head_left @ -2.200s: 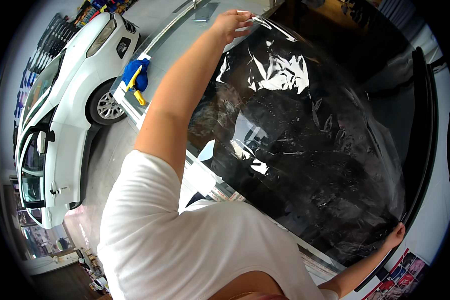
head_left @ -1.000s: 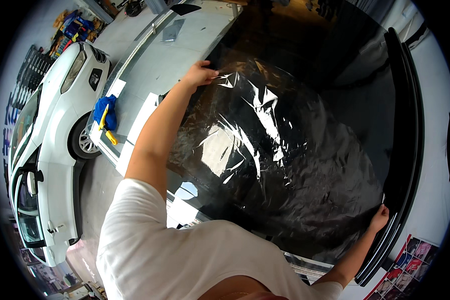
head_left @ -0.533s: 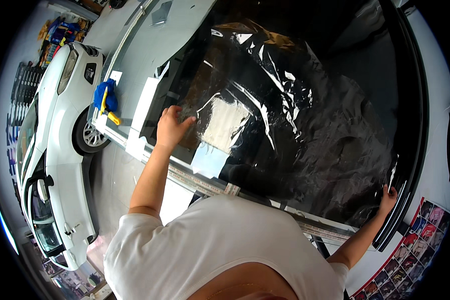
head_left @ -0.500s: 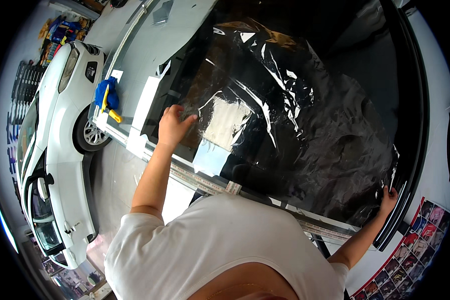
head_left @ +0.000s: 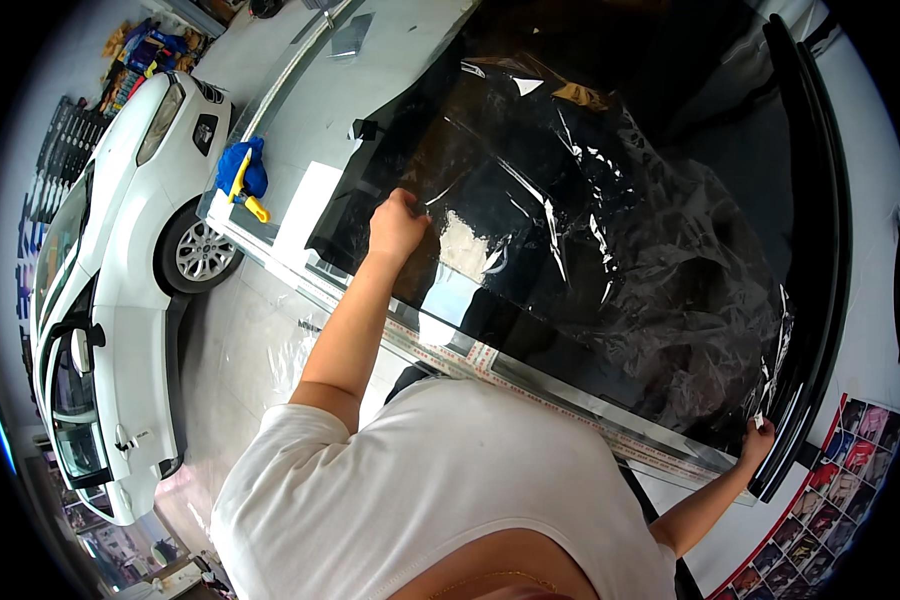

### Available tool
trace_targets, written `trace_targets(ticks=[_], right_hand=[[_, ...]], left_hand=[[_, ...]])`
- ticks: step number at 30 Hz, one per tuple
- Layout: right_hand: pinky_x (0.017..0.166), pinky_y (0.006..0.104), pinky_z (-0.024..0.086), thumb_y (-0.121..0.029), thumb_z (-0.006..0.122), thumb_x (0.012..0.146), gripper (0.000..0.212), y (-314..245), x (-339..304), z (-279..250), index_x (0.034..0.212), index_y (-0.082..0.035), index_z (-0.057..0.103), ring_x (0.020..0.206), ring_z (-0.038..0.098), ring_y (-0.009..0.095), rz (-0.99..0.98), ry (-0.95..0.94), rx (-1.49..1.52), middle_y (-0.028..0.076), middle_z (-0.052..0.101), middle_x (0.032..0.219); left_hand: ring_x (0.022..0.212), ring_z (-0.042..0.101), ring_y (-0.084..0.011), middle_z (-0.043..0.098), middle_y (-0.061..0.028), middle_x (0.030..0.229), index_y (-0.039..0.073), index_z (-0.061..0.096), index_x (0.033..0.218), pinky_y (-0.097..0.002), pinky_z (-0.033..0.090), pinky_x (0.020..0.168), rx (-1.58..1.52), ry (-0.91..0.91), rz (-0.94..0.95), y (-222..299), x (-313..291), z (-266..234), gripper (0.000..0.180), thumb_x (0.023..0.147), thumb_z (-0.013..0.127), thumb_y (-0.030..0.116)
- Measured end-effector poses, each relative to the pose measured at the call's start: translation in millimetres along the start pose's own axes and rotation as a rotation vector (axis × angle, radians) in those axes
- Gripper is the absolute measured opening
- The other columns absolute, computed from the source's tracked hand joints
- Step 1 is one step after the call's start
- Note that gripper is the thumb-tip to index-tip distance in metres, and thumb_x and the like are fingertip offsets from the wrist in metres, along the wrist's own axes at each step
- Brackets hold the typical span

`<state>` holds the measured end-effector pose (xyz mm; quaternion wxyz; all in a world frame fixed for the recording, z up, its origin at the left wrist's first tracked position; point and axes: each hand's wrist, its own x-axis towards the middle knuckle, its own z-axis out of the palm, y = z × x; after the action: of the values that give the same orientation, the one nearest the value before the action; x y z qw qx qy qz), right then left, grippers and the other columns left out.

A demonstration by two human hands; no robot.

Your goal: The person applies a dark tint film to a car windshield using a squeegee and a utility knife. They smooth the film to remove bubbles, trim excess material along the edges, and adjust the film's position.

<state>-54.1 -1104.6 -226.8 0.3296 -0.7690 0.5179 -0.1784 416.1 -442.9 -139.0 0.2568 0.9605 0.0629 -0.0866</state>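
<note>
A large sheet of dark, crinkled tint film [head_left: 610, 230] lies spread over a big glass worktable [head_left: 370, 110]. My left hand [head_left: 398, 222] pinches the film's near left edge, where the sheet is lifted off the glass. My right hand [head_left: 756, 443] grips the film's near right corner, beside a curved black trim strip [head_left: 820, 260] along the table's right side. A ruler strip [head_left: 530, 375] runs along the table's near edge, just in front of my white shirt.
A blue cloth with a yellow-handled squeegee [head_left: 242, 178] lies on the table's left corner. A white car [head_left: 110, 290] is parked on the floor to the left. A small flat grey object [head_left: 350, 35] sits at the table's far side. Coloured sample cards [head_left: 850, 480] show at lower right.
My left hand has come back from the film's far edge to its near left edge, dragging the film toward me. My right hand has kept hold of the right corner.
</note>
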Motion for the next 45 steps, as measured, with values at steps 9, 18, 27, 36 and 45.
trace_targets(ticks=[9,18,27,36,45], right_hand=[[0.042,0.0213,0.032,-0.015,0.065,0.083,0.012,2.2,-39.6,-3.5,0.08,-0.006,0.057,0.048,0.043,0.005,0.009,0.038,0.084,-0.003,0.051,0.06],[0.053,0.024,0.043,-0.019,0.063,0.085,0.018,-21.7,-57.8,8.9,0.085,-0.001,0.061,0.056,0.053,0.008,-0.015,0.253,0.0,0.003,0.06,0.067],[0.046,0.0191,0.039,-0.014,0.065,0.084,0.012,-15.1,-47.3,4.4,0.086,-0.002,0.063,0.053,0.051,0.007,0.111,0.285,0.332,0.001,0.057,0.062],[0.049,0.0205,0.04,-0.007,0.065,0.08,0.006,-49.8,-52.8,-7.1,0.082,-0.002,0.064,0.053,0.049,0.009,0.317,0.295,0.786,0.001,0.053,0.059],[0.056,0.0236,0.042,-0.003,0.061,0.079,0.006,-36.3,-44.0,-15.0,0.079,0.002,0.062,0.054,0.047,0.01,0.295,0.275,0.956,0.002,0.051,0.058]], left_hand=[[0.094,0.055,-0.0338,0.057,-0.014,0.097,0.007,0.066,0.077,-0.039,0.046,0.084,0.153,0.096,0.114,-0.8,-1.8,4.1,0.019,0.065,0.075,0.018],[0.063,0.057,-0.0157,0.06,-0.0119,0.076,-0.005,0.034,0.123,-0.0261,0.045,0.054,-0.856,-0.143,-0.049,5.0,5.0,-2.5,0.062,0.069,0.064,-0.009],[0.067,0.059,-0.0141,0.061,-0.0071,0.079,0.0,0.041,0.121,-0.026,0.047,0.06,-0.97,-0.13,-0.095,19.6,-0.1,-39.7,0.053,0.074,0.064,-0.006],[0.069,0.06,-0.0144,0.062,-0.0074,0.081,0.001,0.041,0.121,-0.0264,0.048,0.063,-0.953,-0.184,-0.152,2.6,9.0,-35.8,0.053,0.075,0.066,-0.003],[0.069,0.061,-0.0174,0.061,-0.0099,0.081,-0.001,0.039,0.122,-0.0266,0.051,0.06,-0.833,-0.152,-0.22,-21.9,12.5,-1.2,0.059,0.071,0.068,-0.007]])
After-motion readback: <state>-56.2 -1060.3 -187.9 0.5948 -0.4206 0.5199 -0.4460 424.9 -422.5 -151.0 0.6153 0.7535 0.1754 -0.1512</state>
